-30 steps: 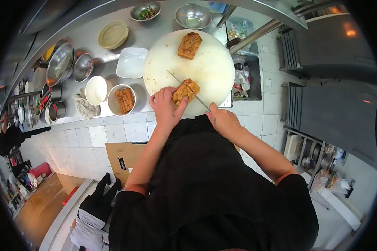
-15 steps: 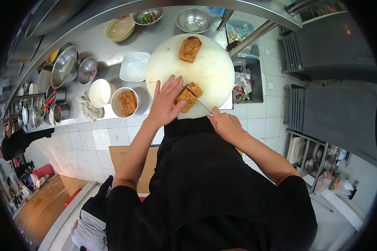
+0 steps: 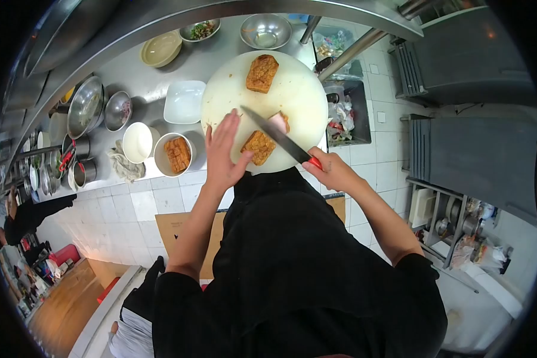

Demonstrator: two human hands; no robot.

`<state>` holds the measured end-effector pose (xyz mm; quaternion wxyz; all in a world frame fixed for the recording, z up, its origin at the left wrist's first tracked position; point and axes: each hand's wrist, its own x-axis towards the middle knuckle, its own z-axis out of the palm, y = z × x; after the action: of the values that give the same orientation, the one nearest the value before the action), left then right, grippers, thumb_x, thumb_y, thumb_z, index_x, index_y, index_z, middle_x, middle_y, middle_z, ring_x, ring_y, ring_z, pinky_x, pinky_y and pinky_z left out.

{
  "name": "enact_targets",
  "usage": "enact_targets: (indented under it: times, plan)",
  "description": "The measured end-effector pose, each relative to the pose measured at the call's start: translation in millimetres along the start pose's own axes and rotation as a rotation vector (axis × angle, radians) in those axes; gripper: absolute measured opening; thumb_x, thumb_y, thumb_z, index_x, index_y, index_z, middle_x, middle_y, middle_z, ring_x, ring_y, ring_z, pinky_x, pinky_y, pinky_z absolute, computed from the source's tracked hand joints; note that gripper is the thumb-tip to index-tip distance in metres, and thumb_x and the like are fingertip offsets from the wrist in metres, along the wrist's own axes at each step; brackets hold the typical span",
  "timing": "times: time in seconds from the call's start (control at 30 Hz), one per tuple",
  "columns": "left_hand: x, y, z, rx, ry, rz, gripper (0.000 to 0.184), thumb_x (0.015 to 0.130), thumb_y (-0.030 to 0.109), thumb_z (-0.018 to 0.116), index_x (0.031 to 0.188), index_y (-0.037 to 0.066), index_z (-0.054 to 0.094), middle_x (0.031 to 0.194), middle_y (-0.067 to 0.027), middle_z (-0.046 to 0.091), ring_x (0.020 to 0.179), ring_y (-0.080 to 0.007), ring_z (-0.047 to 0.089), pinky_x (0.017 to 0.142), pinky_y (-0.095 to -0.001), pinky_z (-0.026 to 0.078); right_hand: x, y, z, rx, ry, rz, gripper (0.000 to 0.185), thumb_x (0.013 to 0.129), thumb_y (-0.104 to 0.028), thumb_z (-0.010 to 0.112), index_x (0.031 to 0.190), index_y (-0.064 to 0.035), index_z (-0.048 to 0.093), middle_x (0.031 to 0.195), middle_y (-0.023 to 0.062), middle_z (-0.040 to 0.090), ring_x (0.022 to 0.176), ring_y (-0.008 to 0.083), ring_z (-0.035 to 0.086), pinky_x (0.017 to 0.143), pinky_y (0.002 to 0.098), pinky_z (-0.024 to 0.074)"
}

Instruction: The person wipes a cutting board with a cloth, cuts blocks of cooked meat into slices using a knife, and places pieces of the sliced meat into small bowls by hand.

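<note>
My right hand is closed round the red handle of a knife, whose blade points up and left over the round white board. On the blade's far side lies a cut piece with a pale pink face showing. The larger browned crusty block rests on the near side. My left hand is at the board's left edge, fingers stretched out, its thumb at or very near that block. A whole browned block sits at the far side of the board.
Left of the board are a square white dish, a white bowl with a browned block, an empty white bowl and a cloth. Metal bowls stand behind. A steel post slants at right. Other people are at lower left.
The knife has come out of the cut and lies flatter, its blade now fully in view. The smaller piece has come apart from the block and tipped over. My left hand has moved left.
</note>
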<state>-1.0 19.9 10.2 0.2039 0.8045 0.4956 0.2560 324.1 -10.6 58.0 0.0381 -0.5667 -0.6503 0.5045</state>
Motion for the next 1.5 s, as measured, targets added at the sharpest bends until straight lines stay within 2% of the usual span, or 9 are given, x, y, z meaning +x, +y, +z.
enact_targets:
  times: [0.07, 0.1, 0.2, 0.33, 0.63, 1.03, 1.23, 1.4, 1.5]
  plan:
    - [-16.0, 0.4, 1.4, -0.284, 0.275, -0.1, 0.073, 0.101, 0.033, 0.074, 0.161, 0.001, 0.049, 0.164, -0.0221, 0.053, 0.15, -0.0426, 0.051, 0.127, -0.0546, 0.035, -14.4, 0.5, 6.6, -0.014, 0.131, -0.114, 0.026, 0.111, -0.025, 0.064, 0.119, -0.0027, 0.055, 0.078, 0.0221, 0.07, 0.069, 0.0457, 0.07, 0.063, 0.0514, 0.0528]
    - [-25.0, 0.0, 6.2, -0.281, 0.275, -0.107, 0.073, 0.101, 0.033, 0.074, 0.161, 0.001, 0.049, 0.164, -0.0221, 0.053, 0.15, -0.0426, 0.051, 0.127, -0.0546, 0.035, -21.4, -0.9, 10.6, -0.026, 0.273, -0.228, 0.025, 0.111, -0.025, 0.065, 0.12, -0.0034, 0.055, 0.079, 0.0218, 0.07, 0.071, 0.0453, 0.071, 0.064, 0.0516, 0.0537]
    - [-39.0, 6.9, 24.1, -0.296, 0.32, -0.185, 0.052, 0.094, 0.013, 0.081, 0.138, -0.001, 0.057, 0.135, -0.0218, 0.062, 0.129, -0.0391, 0.06, 0.113, -0.0482, 0.046, -46.8, -29.5, 9.8, -0.238, 0.309, -0.243, 0.022, 0.11, -0.023, 0.066, 0.118, -0.005, 0.056, 0.079, 0.02, 0.072, 0.07, 0.0444, 0.071, 0.063, 0.0526, 0.0547]
    - [-34.3, 17.5, 41.3, -0.393, 0.297, -0.288, 0.051, 0.092, 0.014, 0.083, 0.133, -0.001, 0.056, 0.126, -0.0197, 0.06, 0.119, -0.0367, 0.061, 0.104, -0.0463, 0.05, -74.4, -45.2, 3.3, -0.376, 0.245, -0.245, 0.021, 0.109, -0.023, 0.066, 0.117, -0.0061, 0.056, 0.081, 0.0184, 0.073, 0.068, 0.0442, 0.071, 0.061, 0.0541, 0.0557]
    - [-26.8, 19.2, 53.7, -0.296, 0.352, -0.25, 0.044, 0.088, 0.017, 0.085, 0.12, 0.001, 0.058, 0.114, -0.0172, 0.063, 0.106, -0.037, 0.062, 0.094, -0.0464, 0.048, -101.0, -62.8, -5.2, -0.591, 0.154, -0.16, 0.02, 0.111, -0.025, 0.062, 0.11, -0.0074, 0.052, 0.077, 0.0171, 0.072, 0.064, 0.0415, 0.071, 0.058, 0.053, 0.0555]
    - [-26.5, 16.7, 56.8, -0.286, 0.352, -0.21, 0.041, 0.089, 0.017, 0.084, 0.119, 0.002, 0.061, 0.117, -0.0156, 0.065, 0.109, -0.0363, 0.061, 0.097, -0.0469, 0.045, -69.1, -101.9, -9.8, -0.58, 0.048, -0.138, 0.02, 0.112, -0.024, 0.058, 0.111, -0.004, 0.053, 0.072, 0.0206, 0.071, 0.067, 0.0456, 0.072, 0.061, 0.0582, 0.0557]
    - [-26.0, 19.9, 54.5, -0.296, 0.371, -0.235, 0.038, 0.091, 0.013, 0.084, 0.119, 0.002, 0.061, 0.116, -0.0174, 0.067, 0.107, -0.0385, 0.064, 0.095, -0.0478, 0.049, 40.8, -62.1, 50.9, -0.512, 0.166, -0.232, 0.025, 0.111, -0.025, 0.06, 0.119, -0.0028, 0.052, 0.071, 0.0221, 0.07, 0.07, 0.0485, 0.071, 0.062, 0.059, 0.0556]
    - [-26.8, 21.8, 54.5, -0.295, 0.376, -0.269, 0.037, 0.092, 0.014, 0.083, 0.118, 0.002, 0.061, 0.117, -0.0175, 0.067, 0.108, -0.0382, 0.064, 0.095, -0.0477, 0.048, -45.7, -65.1, 18.4, -0.595, 0.03, -0.076, 0.024, 0.112, -0.026, 0.057, 0.118, -0.0038, 0.052, 0.072, 0.0224, 0.071, 0.068, 0.0472, 0.072, 0.062, 0.0581, 0.0572]
    - [-26.4, 22.0, 53.4, -0.267, 0.366, -0.227, 0.038, 0.091, 0.015, 0.083, 0.118, 0.002, 0.061, 0.117, -0.017, 0.067, 0.108, -0.0377, 0.063, 0.095, -0.0476, 0.047, -22.8, -32.5, 48.6, -0.583, 0.046, -0.013, 0.023, 0.114, -0.028, 0.055, 0.114, -0.0049, 0.052, 0.073, 0.0229, 0.072, 0.068, 0.0463, 0.073, 0.063, 0.0593, 0.0574]
